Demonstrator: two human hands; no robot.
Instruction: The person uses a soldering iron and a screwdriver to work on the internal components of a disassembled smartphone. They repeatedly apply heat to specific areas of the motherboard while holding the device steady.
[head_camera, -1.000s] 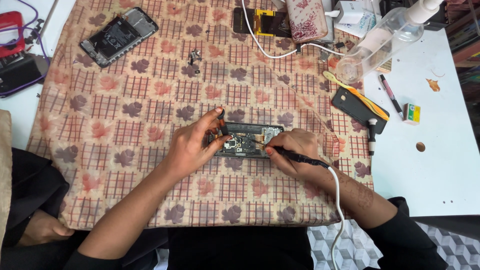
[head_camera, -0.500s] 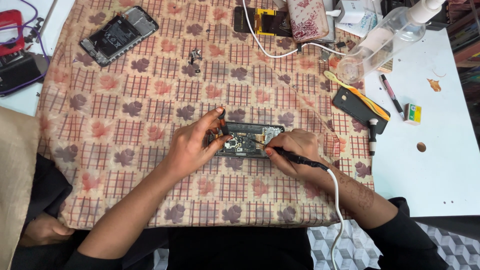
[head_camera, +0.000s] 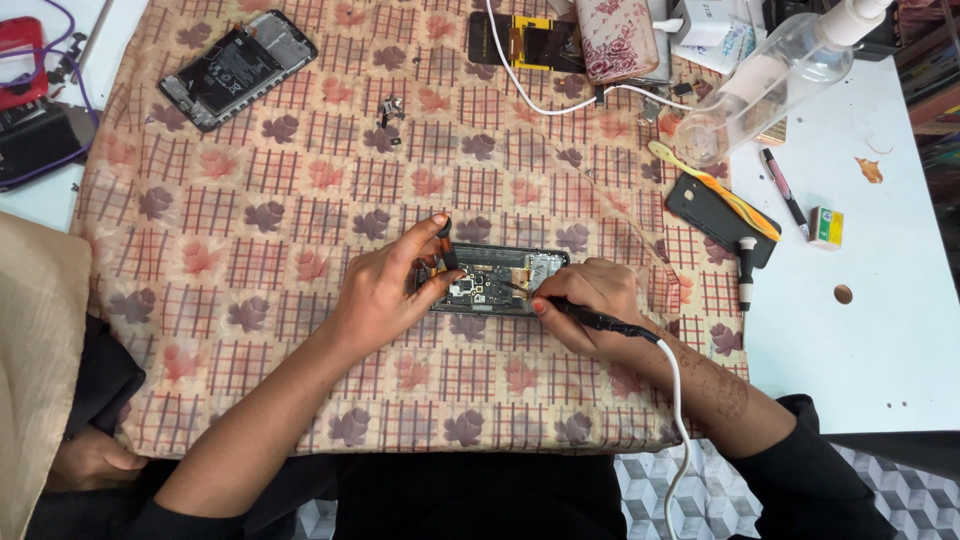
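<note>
At the middle of the leaf-patterned checked cloth (head_camera: 300, 230) lies the opened black phone with its circuit board exposed (head_camera: 492, 280), lengthwise across the person's front, and everything else is best placed from it. On its left end, the left hand (head_camera: 385, 295) steadies it, thumb and forefinger curled around the frame with a small black piece pinched near the upper edge; what that piece is cannot be told. On its right end, the right hand (head_camera: 590, 300) grips a slim black corded iron-like tool (head_camera: 590, 318) like a pen, fingers pressed together round the shaft, with the tip resting on the board near the gold flex strip. A white cord (head_camera: 676, 420) trails from the tool back toward the person's body. Doing this well seems to call for a planted wrist, a light touch of the tip on one spot only, and a firm brace from the other hand so the phone does not slide on the cloth. Up and left of the phone lies a second opened phone showing its battery (head_camera: 238, 68); up and right lie a clear plastic bottle (head_camera: 760, 80) and a black case with a yellow-handled tool (head_camera: 722, 205).
</note>
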